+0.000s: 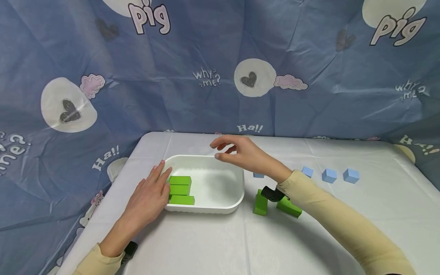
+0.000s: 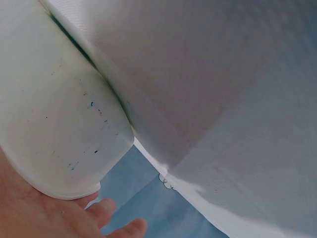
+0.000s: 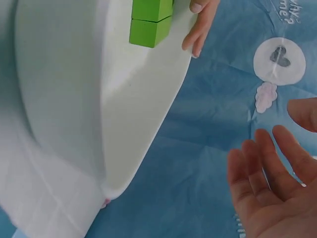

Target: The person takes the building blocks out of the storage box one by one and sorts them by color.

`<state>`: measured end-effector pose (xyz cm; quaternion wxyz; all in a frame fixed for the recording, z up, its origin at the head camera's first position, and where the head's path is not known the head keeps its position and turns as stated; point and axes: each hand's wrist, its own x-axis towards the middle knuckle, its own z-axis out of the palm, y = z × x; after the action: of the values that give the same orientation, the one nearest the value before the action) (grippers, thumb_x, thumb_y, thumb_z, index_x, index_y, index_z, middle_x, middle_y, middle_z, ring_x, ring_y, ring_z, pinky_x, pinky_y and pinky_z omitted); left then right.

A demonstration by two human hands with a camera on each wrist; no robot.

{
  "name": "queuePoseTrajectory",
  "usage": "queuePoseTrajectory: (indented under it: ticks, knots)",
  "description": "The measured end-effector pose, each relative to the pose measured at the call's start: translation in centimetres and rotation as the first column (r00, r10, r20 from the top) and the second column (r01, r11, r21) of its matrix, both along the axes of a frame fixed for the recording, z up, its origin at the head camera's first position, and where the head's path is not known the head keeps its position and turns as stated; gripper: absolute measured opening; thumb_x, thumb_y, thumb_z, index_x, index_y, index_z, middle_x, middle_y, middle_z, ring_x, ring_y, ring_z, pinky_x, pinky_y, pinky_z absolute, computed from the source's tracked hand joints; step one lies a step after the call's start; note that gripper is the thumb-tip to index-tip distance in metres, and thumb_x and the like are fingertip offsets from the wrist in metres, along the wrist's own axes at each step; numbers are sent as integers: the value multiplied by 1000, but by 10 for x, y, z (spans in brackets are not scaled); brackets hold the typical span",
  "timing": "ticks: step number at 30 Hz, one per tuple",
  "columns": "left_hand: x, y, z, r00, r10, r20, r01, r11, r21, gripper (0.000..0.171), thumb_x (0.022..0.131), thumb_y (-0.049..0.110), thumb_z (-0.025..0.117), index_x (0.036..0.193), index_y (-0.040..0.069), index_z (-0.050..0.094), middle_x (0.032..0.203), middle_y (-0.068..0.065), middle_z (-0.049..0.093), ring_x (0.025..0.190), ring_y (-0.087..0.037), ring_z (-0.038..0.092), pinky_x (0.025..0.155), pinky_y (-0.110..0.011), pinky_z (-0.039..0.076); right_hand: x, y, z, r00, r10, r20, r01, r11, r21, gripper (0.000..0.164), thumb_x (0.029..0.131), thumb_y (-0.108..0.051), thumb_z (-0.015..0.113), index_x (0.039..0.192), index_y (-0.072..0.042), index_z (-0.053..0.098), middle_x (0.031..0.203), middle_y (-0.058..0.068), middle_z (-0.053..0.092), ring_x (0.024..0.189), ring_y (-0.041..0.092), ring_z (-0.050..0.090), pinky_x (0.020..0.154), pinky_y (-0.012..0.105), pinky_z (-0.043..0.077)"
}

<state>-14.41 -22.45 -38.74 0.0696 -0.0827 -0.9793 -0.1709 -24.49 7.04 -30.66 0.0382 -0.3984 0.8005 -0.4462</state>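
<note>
A white plastic tray [image 1: 213, 209] stands on the table with three green blocks [image 1: 180, 190] lined up along its left side. My left hand [image 1: 149, 194] rests at the tray's left wall, its fingers fairly straight over the rim. In the left wrist view, the palm and fingers of that left hand [image 2: 64, 215] lie against the tray's marked outer surface [image 2: 74, 119]. Over the tray's far right corner hovers my right hand [image 1: 238, 152], fingers loosely bent and holding nothing. The right wrist view shows this right hand [image 3: 277, 183] with a gap between thumb and fingers.
Two more green blocks, one upright in view [image 1: 260, 204] and one slanted [image 1: 289, 208], lie right of the tray below my right forearm. Several light blue cubes [image 1: 351, 176] form a row farther back. A blue patterned cloth [image 1: 192, 103] hangs behind the white-covered table [image 1: 206, 244].
</note>
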Motion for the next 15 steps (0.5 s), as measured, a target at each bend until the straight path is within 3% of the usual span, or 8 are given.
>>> queuePoseTrajectory:
  ticks: [15]
  knots:
    - [0, 0, 1, 1000, 2, 19, -2, 1000, -11, 50, 107, 26, 32, 153, 6, 36, 163, -13, 14, 148, -36, 15, 108, -66, 19, -17, -52, -10, 996, 71, -57, -72, 997, -17, 21, 95, -18, 67, 116, -14, 70, 112, -9, 66, 102, 7, 61, 86, 25, 50]
